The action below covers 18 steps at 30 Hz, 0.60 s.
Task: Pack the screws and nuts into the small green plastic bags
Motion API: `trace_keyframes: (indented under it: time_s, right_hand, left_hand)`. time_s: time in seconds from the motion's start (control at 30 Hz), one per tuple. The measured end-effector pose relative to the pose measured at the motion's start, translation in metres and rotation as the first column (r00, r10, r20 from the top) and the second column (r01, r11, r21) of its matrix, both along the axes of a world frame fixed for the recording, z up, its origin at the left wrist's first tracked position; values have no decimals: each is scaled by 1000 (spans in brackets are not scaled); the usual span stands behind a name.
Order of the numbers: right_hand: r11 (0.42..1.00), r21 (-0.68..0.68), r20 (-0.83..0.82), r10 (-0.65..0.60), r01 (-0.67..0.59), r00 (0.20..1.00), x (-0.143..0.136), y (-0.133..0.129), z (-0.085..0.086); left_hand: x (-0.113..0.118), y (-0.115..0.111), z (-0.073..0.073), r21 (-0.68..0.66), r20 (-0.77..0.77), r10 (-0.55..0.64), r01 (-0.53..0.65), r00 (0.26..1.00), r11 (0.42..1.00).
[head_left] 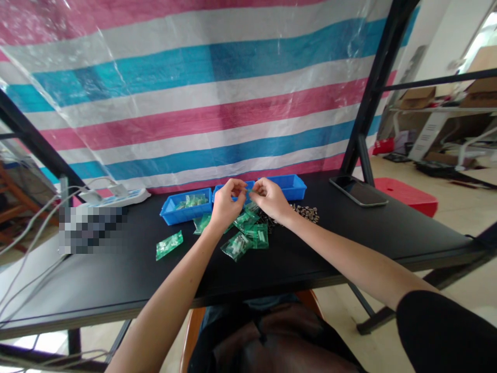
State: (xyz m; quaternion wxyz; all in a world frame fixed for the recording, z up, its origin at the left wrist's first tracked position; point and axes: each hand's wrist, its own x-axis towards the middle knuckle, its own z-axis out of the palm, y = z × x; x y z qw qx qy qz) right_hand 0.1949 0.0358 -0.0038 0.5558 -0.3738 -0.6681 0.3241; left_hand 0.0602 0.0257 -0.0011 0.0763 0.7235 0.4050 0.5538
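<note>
My left hand and my right hand meet fingertip to fingertip above the black table, both pinched closed. Between them shows a bit of green film, apparently a small green plastic bag, mostly covered by the fingers. Just below lie several green plastic bags with small pale and metal parts inside. Loose small metal parts are heaped beside my right hand. One more green bag lies apart on the left. Behind my hands stands a blue bin, partly hidden.
A blue bin at the left holds green bags, and another blue bin stands at the right. A phone lies on the table's right side. A white power strip with cables is at the left. Striped sheeting hangs behind.
</note>
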Motion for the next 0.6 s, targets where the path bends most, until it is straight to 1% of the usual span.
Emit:
trace_keyframes:
  time_s: [0.13,0.23,0.33,0.47,0.6]
  right_hand:
    - [996,-64,20,56,-55,998,1,5,-4]
    - [998,-46,86,48,-44,995,2,10,-7]
    - [1000,8,156,18,-19,988,3,11,-9]
    - [997,78,221,-10,-8,975,3,5,-7]
    - [978,210,294,-67,4,954,3,-3,-4]
  left_hand:
    - [0,0,-1,26,-49,26,-24,998,999]
    - [-1,-1,-2,73,-127,51,-42,991,996]
    - [-2,-1,-4,116,-199,67,-44,978,992]
    - [-3,-1,-4,140,-238,71,-38,969,989]
    - [-3,-1,-3,145,-249,71,-36,966,989]
